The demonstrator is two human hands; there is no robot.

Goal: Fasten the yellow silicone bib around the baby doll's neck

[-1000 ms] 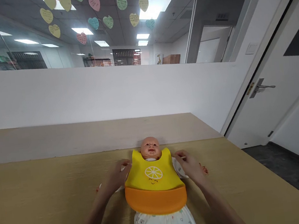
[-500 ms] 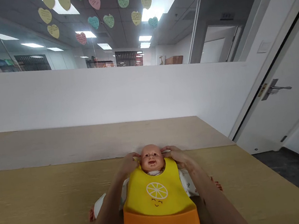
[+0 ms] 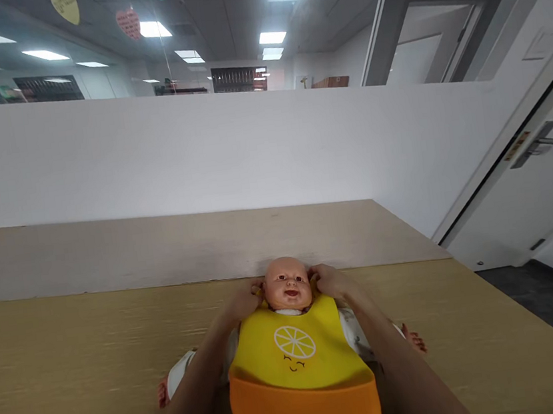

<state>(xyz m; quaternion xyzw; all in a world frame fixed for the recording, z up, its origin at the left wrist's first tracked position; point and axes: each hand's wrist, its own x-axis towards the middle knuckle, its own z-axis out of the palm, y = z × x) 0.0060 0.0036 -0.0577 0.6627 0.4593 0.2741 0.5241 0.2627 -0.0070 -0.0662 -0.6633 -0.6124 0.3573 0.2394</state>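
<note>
A baby doll [image 3: 287,284] lies on its back on the wooden table [image 3: 73,353], its head towards the far side. It wears a yellow silicone bib [image 3: 293,342] with a lemon-slice face and an orange catch pocket [image 3: 306,408]. My left hand [image 3: 242,302] and my right hand [image 3: 329,281] sit on either side of the doll's neck. Each pinches a yellow neck strap of the bib. The straps' ends and any fastening are hidden by my fingers and the doll's head.
The table runs to a pale board and white wall at the far side. A white door with a metal handle [image 3: 541,147] stands at the right, beyond the table's right edge, with a dark floor [image 3: 545,301] below.
Both hands have moved from the bib's shoulders up to the sides of the doll's neck, drawing the straps in. The bib now sits higher on the doll's chest.
</note>
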